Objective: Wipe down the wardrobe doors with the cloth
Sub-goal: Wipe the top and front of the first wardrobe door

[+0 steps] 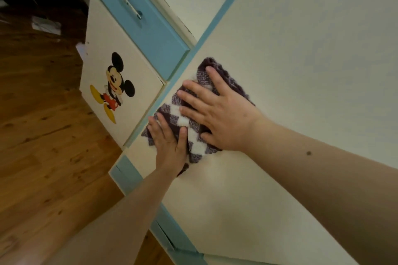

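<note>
**Both hands flat on the cloth, low on the cream door**

Your right hand (221,112) lies flat on the cloth (193,135), fingers straight and spread and the palm pressing it against the wardrobe door (301,60). Your left hand (170,146) is also flat, its fingers straight and close together. It covers the cloth's lower left corner, with the thumb reaching toward the right hand. Neither hand curls round the fabric; both simply press on it.

The cloth is checked in purple and white and is bunched rather than smooth. It sits between and under your two hands, on the cream panel just beside the blue strip (217,19) that runs along the door's edge. One dark corner sticks out past your right fingertips, and a small bit shows below your left wrist.

Beyond the strip is a blue drawer front (137,19) with a pale bar handle (128,4). Next to it is a cream door bearing a cartoon mouse sticker (114,86). A wooden floor (43,135) fills the left side of the view.
</note>
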Available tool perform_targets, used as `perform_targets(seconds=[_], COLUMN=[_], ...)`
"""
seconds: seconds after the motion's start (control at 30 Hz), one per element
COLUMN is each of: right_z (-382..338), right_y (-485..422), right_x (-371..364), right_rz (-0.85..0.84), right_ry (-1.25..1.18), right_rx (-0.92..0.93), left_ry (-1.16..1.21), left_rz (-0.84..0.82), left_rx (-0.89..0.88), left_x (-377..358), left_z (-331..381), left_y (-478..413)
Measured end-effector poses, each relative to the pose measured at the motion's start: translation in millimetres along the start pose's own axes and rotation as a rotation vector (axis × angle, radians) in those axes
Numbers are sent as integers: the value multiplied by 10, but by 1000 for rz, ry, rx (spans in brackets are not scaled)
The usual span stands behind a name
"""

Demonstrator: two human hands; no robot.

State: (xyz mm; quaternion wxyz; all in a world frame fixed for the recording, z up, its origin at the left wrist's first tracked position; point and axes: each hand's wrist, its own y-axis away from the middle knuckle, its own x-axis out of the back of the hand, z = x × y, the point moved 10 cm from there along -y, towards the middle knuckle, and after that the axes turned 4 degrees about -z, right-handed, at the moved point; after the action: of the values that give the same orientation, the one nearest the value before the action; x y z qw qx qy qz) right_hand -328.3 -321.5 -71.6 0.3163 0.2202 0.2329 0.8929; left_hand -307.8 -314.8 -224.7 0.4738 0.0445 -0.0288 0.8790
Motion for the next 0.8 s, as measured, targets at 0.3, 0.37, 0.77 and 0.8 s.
perform_targets(seconds=[0.3,0.37,0.77,0.8], right_z=[51,28,-912,-998], right_y=[-346,-320,386,455], right_x=[114,106,-463,-528], right_rz=[47,49,19,13], right_ry=[36,38,73,69], right_rx=[-22,-26,70,67], left_ry=[-131,25,55,50], left_rz=[-36,-1,-26,-44], left_rx=[-222,36,90,91], left_x=[121,140,-607,-674], left_z=[-9,-116,-518,-548], left_y=[-254,-203,841,933])
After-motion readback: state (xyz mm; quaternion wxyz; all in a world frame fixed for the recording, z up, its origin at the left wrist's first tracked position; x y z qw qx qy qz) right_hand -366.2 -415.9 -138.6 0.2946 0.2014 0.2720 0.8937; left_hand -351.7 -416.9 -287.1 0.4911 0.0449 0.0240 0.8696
